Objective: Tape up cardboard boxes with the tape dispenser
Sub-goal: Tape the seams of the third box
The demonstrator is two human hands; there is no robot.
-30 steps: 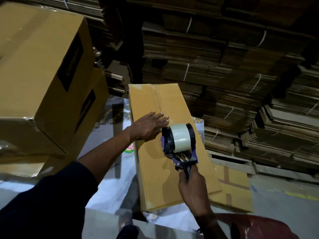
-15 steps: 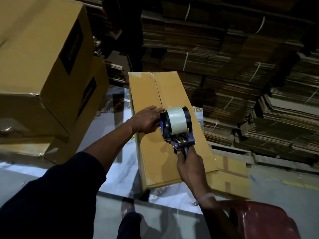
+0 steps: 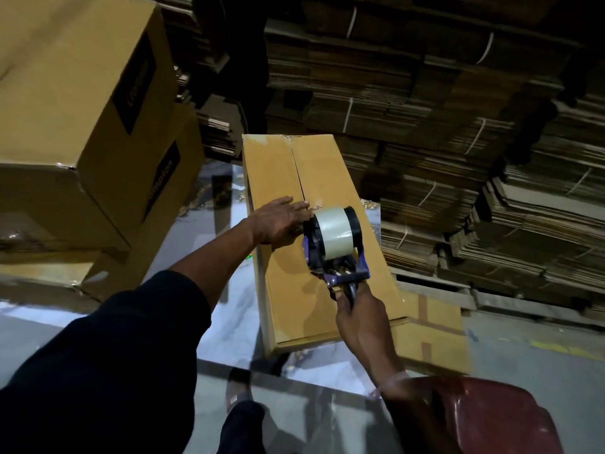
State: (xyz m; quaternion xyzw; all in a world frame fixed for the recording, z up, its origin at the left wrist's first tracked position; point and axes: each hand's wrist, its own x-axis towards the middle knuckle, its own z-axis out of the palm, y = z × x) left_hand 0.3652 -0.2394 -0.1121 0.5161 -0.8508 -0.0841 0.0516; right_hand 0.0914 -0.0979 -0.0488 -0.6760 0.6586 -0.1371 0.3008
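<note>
Gripping tape dispenser [image 3: 334, 244], right hand [image 3: 358, 311].

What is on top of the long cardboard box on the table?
On the long cardboard box the left hand presses flat beside the centre seam, and the right hand holds the tape dispenser over it. The seam under the dispenser is covered, so tape there cannot be seen.

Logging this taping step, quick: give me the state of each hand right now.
Left hand: open, fingers straight, pressing flat on the cardboard box.
Right hand: closed around the handle of the tape dispenser.
</note>
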